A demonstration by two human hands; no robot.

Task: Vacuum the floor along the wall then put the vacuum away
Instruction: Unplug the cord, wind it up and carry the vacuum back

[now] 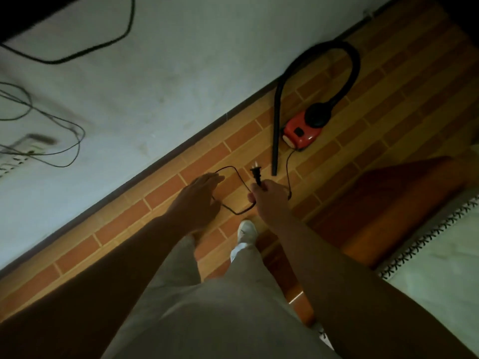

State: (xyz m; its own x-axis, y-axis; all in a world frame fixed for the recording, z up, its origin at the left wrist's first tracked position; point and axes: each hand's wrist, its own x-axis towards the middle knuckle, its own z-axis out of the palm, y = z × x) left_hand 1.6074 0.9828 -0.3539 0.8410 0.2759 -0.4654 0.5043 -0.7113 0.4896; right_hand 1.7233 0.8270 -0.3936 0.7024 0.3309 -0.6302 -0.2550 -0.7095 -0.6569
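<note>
A small red vacuum (300, 133) sits on the brick-patterned floor near the wall, its black hose (350, 60) arching up and back down to a straight nozzle tube (276, 141). My right hand (269, 195) pinches the black plug (256, 173), prongs pointing up. The thin black cord (239, 177) loops between my hands and runs from the vacuum. My left hand (199, 195) hovers over the loop with fingers extended, touching the cord near its top.
A white wall (155, 86) with a dark baseboard (155, 164) runs diagonally. A power strip (23, 151) with several cables hangs on the wall at left. A wooden furniture edge (388, 203) and patterned fabric (427, 242) lie at right. My shoe (247, 229) stands below the hands.
</note>
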